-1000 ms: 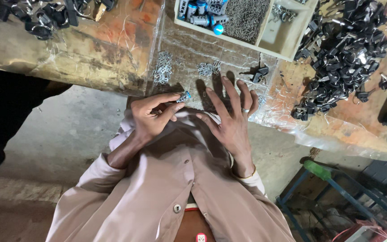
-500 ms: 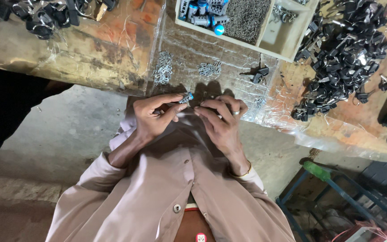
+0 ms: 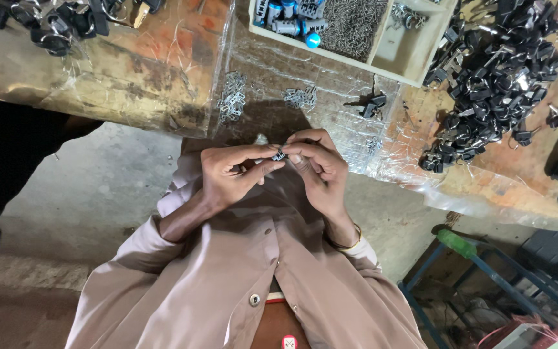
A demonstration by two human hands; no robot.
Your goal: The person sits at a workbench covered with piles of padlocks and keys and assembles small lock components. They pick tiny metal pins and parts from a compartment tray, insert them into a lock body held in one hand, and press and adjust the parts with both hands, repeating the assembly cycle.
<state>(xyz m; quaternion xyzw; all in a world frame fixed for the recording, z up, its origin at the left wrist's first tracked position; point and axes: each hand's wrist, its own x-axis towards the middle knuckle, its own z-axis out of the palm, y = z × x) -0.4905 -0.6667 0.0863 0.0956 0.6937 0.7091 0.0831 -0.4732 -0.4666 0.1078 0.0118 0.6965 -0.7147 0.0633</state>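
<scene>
Both my hands meet just off the near edge of the workbench [image 3: 130,84], above my chest. My left hand [image 3: 230,178] and my right hand [image 3: 314,165] pinch one small dark metal part [image 3: 279,155] between their fingertips. On the clear plastic sheet [image 3: 330,103] just beyond lie two little heaps of silver metal clips [image 3: 232,97] and a couple of small black parts [image 3: 372,106].
A pale divided tray [image 3: 382,48] at the back holds grey cylinders, a blue-capped piece and a mass of thin wire pieces. A big pile of black parts with metal rings [image 3: 492,77] lies at the right; another [image 3: 53,26] lies back left. A blue metal frame [image 3: 473,271] stands lower right.
My right hand lifted off the plastic sheet, where it lay flat with spread fingers, and closed against my left hand's fingertips on the small part.
</scene>
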